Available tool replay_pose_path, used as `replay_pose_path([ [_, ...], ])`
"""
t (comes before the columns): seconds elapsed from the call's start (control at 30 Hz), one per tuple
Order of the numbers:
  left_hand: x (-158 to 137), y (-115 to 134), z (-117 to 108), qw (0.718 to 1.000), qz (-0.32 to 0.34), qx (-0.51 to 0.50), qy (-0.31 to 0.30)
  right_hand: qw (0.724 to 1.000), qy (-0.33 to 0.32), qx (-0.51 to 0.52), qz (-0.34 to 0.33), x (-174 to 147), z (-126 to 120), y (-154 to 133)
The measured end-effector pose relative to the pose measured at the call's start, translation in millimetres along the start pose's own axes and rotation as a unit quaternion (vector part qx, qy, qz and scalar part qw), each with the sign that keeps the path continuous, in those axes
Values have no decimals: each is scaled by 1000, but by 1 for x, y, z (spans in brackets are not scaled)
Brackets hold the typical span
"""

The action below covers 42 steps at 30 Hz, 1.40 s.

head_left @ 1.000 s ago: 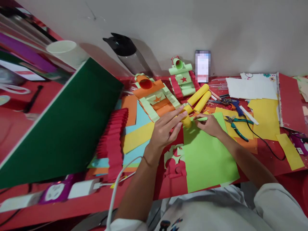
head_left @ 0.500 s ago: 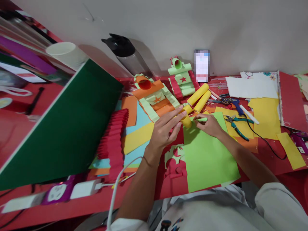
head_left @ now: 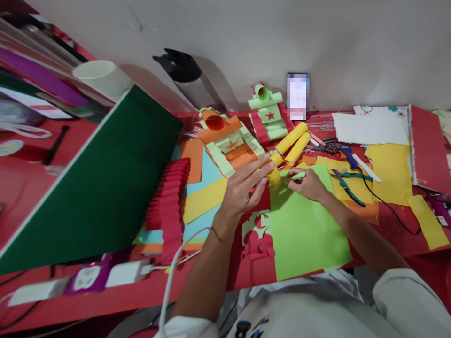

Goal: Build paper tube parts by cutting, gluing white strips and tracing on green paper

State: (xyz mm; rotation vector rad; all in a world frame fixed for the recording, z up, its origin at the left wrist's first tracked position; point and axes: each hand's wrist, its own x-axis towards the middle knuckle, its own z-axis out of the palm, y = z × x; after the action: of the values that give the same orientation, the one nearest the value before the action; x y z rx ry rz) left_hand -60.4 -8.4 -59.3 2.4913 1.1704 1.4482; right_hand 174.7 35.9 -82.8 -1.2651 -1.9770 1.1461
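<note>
My left hand [head_left: 243, 185] steadies a short yellow paper roll [head_left: 274, 178], its fingers resting against the side. The roll stands on the upper left corner of a bright green paper sheet [head_left: 310, 230]. Close to the roll's base, my right hand [head_left: 306, 184] grips a light green pen [head_left: 299, 176]; the tip is too small to make out. Two longer yellow paper rolls [head_left: 291, 137] lie just behind. Beyond my left hand is an orange and pale green paper figure [head_left: 232, 143], and farther back a smaller green and red one [head_left: 269, 115].
Green-handled pliers [head_left: 347, 185] and a blue glue gun [head_left: 347, 154] lie right, among yellow paper pieces [head_left: 389, 173]. Left are crinkled red paper [head_left: 169, 206], a tilted green board [head_left: 105, 188] and a white cable [head_left: 169, 281]. A bottle [head_left: 190, 77] and phone [head_left: 298, 96] are by the wall.
The camera view has shifted very slightly. Both hands keep the same places at the yellow paper roll, with only a slight movement of the pen visible.
</note>
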Motion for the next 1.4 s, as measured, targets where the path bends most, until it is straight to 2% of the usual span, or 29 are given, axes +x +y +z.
replay_pose_path([
  [0.53, 1, 1, 0, 1000, -2, 10, -1, 1000, -20, 12, -14, -2, 1, -2],
  [0.83, -2, -1, 1, 999, -35, 9, -15, 999, -26, 11, -27, -3, 2, -3],
  [1.2, 2, 1, 2, 1000, -6, -2, 4, 999, -32, 11, -39, -4, 5, 0],
  [1.4, 0, 0, 2, 1000, -19, 7, 0, 998, -34, 13, -42, -4, 6, 0],
])
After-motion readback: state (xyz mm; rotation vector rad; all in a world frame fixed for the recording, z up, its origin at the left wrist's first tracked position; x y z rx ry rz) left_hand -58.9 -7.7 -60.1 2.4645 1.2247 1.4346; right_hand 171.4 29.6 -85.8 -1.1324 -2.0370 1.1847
